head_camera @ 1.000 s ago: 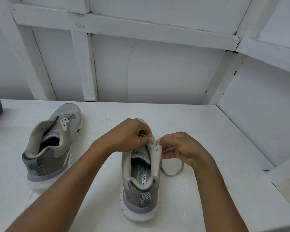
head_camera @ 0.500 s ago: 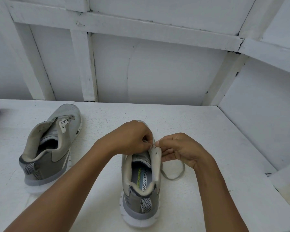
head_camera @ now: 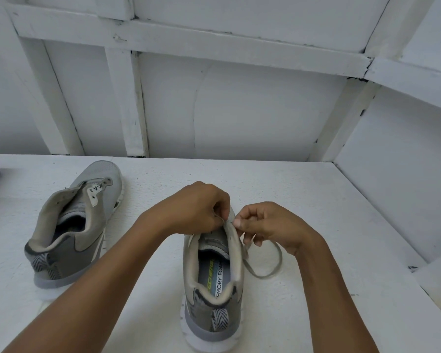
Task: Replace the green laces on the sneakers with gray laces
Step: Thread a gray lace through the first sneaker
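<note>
Sneaker (head_camera: 214,271) nearest the person stands on the surface (head_camera: 316,200); since a second ago the left hand (head_camera: 201,207) and right hand (head_camera: 267,225) have drawn closer at its top eyelets. Each grip appears to pinch the gray lace (head_camera: 262,276), whose slack loops just right of that sneaker. Likely its last holes; the other sneaker (head_camera: 74,225), well left, looks unlaced.

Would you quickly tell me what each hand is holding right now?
Left hand: pinching the gray lace at the sneaker top.
Right hand: pinching the sneaker edge.
</note>
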### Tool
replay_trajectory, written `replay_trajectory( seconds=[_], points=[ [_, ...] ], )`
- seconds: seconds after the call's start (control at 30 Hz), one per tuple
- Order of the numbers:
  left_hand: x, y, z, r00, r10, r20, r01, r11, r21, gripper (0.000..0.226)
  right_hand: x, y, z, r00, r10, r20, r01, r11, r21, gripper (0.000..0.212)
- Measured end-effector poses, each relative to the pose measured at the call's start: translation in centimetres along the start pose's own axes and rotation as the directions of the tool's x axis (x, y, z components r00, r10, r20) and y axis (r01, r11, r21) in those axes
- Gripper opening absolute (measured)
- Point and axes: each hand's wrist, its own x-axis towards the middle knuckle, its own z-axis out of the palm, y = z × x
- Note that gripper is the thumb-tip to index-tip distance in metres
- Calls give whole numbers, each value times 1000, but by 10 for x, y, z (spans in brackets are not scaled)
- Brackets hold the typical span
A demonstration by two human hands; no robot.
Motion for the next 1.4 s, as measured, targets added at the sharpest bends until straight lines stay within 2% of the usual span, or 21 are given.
replay_trajectory(
  seconds=[0.13, 0.23, 0.33, 0.4, 0.47, 0.53, 0.57, 0.63, 0.67, 0.7, 0.77, 0.87, 0.93, 1.0, 1.03, 1.1, 1.17, 1.23, 1.33, 1.4],
  points=[
    [0, 1, -1, 1000, -5, 8, 6, 1000, -8, 12, 1, 2, 2, 999, -23, -26, 22, 1000, -8, 9],
    [-1, 0, -2, 1000, -4, 4, 4, 1000, 2, 22, 0, 4, 1, 997, -31, -75, 31, 1000, -5, 10],
    [0, -2, -2, 998, -32, -59, 32, 999, -4, 29, -1, 7, -2, 992, -23, -123, 20, 999, -31, 10],
    [0, -5, -3, 991, -49, -126, 50, 999, 8, 31, -2, 8, -6, 986, -4, -165, 8, 1000, 26, 12],
    [2, -12, -6, 976, -64, -206, 71, 997, 25, 32, 0, 9, -8, 978, 34, -205, 5, 983, 183, 15],
    [4, -21, -9, 954, -96, -283, 105, 994, 20, 31, 2, 10, -9, 974, 72, -216, 17, 923, 386, 18],
    [5, -25, -11, 940, -115, -323, 124, 992, 6, 30, 3, 10, -9, 974, 90, -208, 30, 860, 509, 20],
    [6, -32, -14, 905, -160, -395, 153, 987, -49, 26, 4, 11, -10, 978, 113, -174, 54, 672, 739, 25],
    [6, -35, -16, 890, -184, -417, 162, 983, -88, 25, 5, 12, -11, 979, 122, -164, 60, 594, 802, 27],
    [5, -38, -17, 880, -208, -428, 166, 977, -132, 24, 5, 14, -12, 977, 139, -164, 58, 566, 822, 28],
    [4, -41, -19, 868, -247, -431, 170, 963, -210, 22, 5, 17, -15, 967, 175, -187, 30, 647, 762, 26],
    [3, -44, -21, 856, -268, -442, 161, 951, -264, 18, -1, 23, -21, 972, 133, -195, -36, 899, 437, 24],
    [3, -42, -21, 851, -265, -454, 142, 948, -287, 16, -6, 22, -20, 997, 51, -49, -42, 985, 169, 23],
    [3, -40, -22, 851, -251, -461, 110, 944, -311, 15, -8, 21, -17, 995, -18, 98, 10, 997, 82, 18],
    [3, -40, -22, 854, -243, -461, 95, 942, -322, 15, -6, 22, -16, 993, -59, 105, 47, 993, 111, 15],
    [3, -39, -21, 860, -228, -457, 76, 942, -327, 13, -2, 21, -14, 995, -102, 20, 92, 957, 276, 12],
    [3, -39, -22, 869, -219, -444, 76, 945, -317, 10, 3, 20, -16, 996, -62, -66, 88, 823, 560, 16],
    [2, -38, -21, 891, -220, -396, 99, 947, -305, 18, 4, 19, -20, 995, -14, -103, 86, 676, 732, 23],
    [-1, -37, -21, 951, -216, -223, 158, 955, -249, 40, 3, 18, -21, 992, 37, -119, 77, 571, 817, 22],
    [-2, -35, -18, 973, -193, -124, 166, 965, -202, 43, 2, 19, -20, 987, 85, -136, 58, 599, 798, 24]
  ],
)
